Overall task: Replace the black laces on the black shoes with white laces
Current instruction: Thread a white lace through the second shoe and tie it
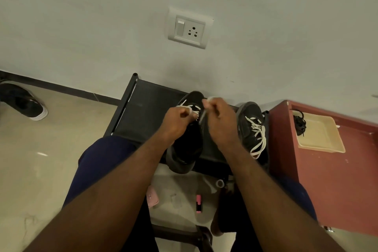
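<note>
Two black shoes stand on a black rack (143,104) against the wall. The left shoe (188,145) has a white lace (191,107) threaded through its front eyelets. My left hand (176,122) pinches one end of that lace over the shoe's tongue. My right hand (219,120) pinches the other end, raised just right of the toe. The right shoe (250,127) is fully laced in white (258,137), loose ends trailing toward me. A bundle of black laces (299,124) lies in a beige tray (321,137).
The tray sits on a red cabinet (327,180) right of the rack. Another black shoe with a white sole (24,102) is on the floor at far left. A pink marker (198,203) and a pink object (152,198) lie on the floor between my knees.
</note>
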Available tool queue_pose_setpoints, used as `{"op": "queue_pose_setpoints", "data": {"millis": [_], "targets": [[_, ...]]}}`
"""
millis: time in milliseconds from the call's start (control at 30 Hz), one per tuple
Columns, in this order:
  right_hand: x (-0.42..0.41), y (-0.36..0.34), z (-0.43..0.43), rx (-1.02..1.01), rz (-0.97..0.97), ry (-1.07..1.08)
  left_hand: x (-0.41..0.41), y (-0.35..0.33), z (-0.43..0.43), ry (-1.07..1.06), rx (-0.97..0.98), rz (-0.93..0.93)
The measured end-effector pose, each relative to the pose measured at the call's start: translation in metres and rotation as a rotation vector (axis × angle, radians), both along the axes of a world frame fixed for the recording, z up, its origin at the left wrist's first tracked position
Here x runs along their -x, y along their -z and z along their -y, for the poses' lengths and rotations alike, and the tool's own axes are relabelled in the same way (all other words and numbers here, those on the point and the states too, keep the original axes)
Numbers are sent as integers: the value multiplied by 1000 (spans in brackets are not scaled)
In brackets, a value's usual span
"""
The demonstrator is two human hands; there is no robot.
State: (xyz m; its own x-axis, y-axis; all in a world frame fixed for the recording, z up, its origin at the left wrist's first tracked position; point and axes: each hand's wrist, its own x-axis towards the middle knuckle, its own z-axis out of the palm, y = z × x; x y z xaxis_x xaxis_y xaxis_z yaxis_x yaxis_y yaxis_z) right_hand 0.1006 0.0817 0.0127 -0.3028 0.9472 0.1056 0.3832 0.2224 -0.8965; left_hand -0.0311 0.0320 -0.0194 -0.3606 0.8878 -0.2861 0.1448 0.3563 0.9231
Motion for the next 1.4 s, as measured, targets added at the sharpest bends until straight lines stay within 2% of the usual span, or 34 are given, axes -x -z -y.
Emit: {"op": "queue_pose_setpoints", "data": {"millis": [33, 100, 167, 233, 300, 433, 633, 833, 1000, 1133, 1267, 1400], "targets": [[2, -1, -1, -197, 171, -207, 0, -2, -1, 85, -24, -75], [7, -4, -8, -433, 452, -492, 0, -5, 0, 192, -37, -175], [9, -11, -17, -497, 596, -607, 4, -2, 0, 239, -57, -181], [7, -18, -24, -399, 628, -607, 10, 0, 3, 251, -100, -68], [2, -18, -27, -316, 590, -555, 15, -1, 5, 247, -133, 0], [0, -9, -22, -236, 499, -456, 16, -2, 10, 249, -146, 17], [-3, -7, -14, -296, 477, -459, 14, -9, 14, 165, -119, 92], [6, -13, -16, -281, 441, -487, 11, -10, 12, 116, -53, 410], [10, -13, -21, -229, 419, -461, 9, -9, 12, -47, -32, 600], [10, -14, -20, -282, 400, -437, 12, -11, 10, -114, -56, 615], [14, -13, -22, -152, 370, -314, 15, -10, 9, -38, -47, 604], [18, -8, -20, 133, 225, -117, 15, -12, 9, 4, -80, 336]]}}
